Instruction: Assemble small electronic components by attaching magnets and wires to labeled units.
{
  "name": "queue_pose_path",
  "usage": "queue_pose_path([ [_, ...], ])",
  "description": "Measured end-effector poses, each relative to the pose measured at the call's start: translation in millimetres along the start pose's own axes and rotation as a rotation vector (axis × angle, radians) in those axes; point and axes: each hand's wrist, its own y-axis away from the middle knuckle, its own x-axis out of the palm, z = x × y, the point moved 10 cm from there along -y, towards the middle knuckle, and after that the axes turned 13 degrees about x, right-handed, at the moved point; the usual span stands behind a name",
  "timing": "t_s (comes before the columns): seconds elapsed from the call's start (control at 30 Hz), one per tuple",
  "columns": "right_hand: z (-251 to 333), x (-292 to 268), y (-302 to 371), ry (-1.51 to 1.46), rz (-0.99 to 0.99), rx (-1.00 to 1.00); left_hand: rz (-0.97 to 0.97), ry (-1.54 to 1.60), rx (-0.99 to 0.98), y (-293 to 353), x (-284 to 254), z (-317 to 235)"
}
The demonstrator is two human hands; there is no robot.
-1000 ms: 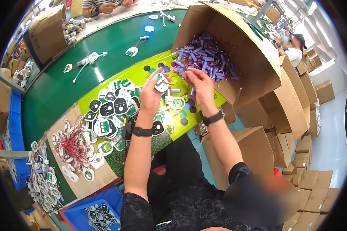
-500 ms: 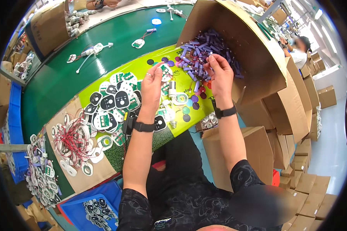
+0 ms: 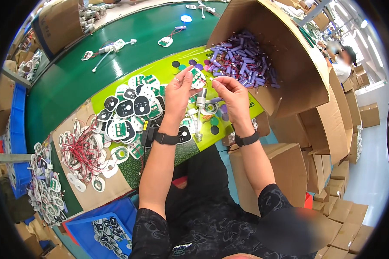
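Observation:
My left hand point(image 3: 180, 96) is closed on a white-backed green circuit board point(image 3: 197, 78), gripped by its edge at the fingertips. Just to the right of it, my right hand point(image 3: 232, 98) pinches a small white connector point(image 3: 212, 79), close to the board but seemingly apart from it. A purple battery point(image 3: 216, 99) shows beneath the right fingers; whether it hangs from the connector cannot be made out. Below the hands a silver-capped clear tube assembly point(image 3: 200, 102) sits on the yellow-green mat. Left of my left hand lies a heap of boards and black-faced panels point(image 3: 141, 105).
A cardboard box point(image 3: 296, 64) lies on its side at the right, purple wired batteries point(image 3: 246, 58) spilling from it. Beyond the mat runs a green conveyor point(image 3: 73, 77) with scattered assemblies. Red-wired white parts point(image 3: 84, 149) lie at left; a blue bin point(image 3: 84, 239) stands below.
My right hand has come away from the battery pile, moving left and nearer to my left hand. The left hand keeps its board. The whole view has shifted slightly.

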Motion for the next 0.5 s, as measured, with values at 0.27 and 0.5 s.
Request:
queue_pose_path([
  [0.27, -1.0, 9.3, -2.4, 0.352, -0.19, -0.114, 0.001, 0.062, -0.055, 1.4, 0.7, 5.9],
  [0.5, 1.0, 22.3, 0.7, 0.562, -0.279, -0.127, -0.006, 0.07, -0.054, 2.9, 0.8, 5.4],
])
